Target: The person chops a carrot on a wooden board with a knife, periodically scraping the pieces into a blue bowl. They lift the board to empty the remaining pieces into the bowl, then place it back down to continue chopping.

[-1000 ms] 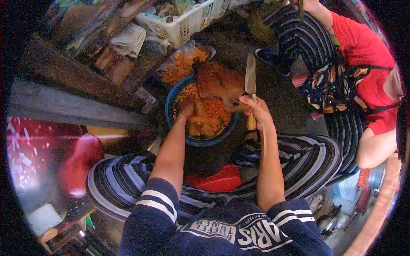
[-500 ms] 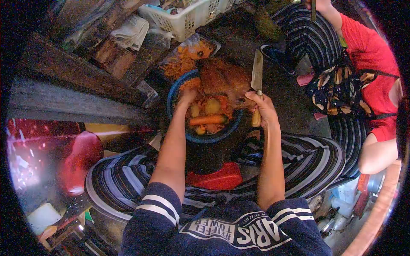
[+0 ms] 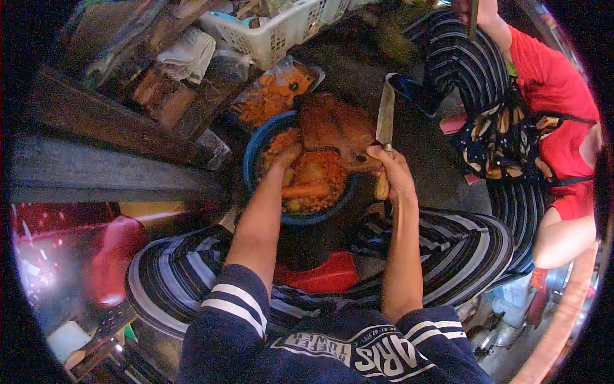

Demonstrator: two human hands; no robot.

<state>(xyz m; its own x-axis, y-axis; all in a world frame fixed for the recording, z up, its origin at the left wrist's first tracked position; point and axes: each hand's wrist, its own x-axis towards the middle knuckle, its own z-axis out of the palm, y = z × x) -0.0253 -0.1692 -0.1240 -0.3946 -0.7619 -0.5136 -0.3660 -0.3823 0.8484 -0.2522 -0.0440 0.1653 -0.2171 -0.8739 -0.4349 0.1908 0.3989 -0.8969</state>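
A knife (image 3: 386, 118) with a wooden handle is gripped in my right hand (image 3: 398, 171), its blade pointing away from me. The thumb of that hand lies by the corner of a brown wooden chopping board (image 3: 334, 123), which rests over the far side of a blue basin (image 3: 251, 168). Inside the basin are chopped orange pieces (image 3: 327, 160), a whole carrot (image 3: 306, 191) and pale round vegetables, perhaps potatoes. My left hand (image 3: 286, 155) reaches into the basin beside the board's left edge; its fingers are blurred and partly hidden among the pieces.
Beyond the basin lies a clear plastic bag (image 3: 272, 96) of orange pieces. A white plastic basket (image 3: 281, 32) stands farther back. Wooden beams (image 3: 115, 128) run along the left. At right sits another person in a red top (image 3: 553, 77), a hand raised with a blade-like object.
Chopped orange pieces now cover more of the round vegetables in the basin. My left hand stays in the basin, and the knife remains in my right hand. The view has shifted slightly.
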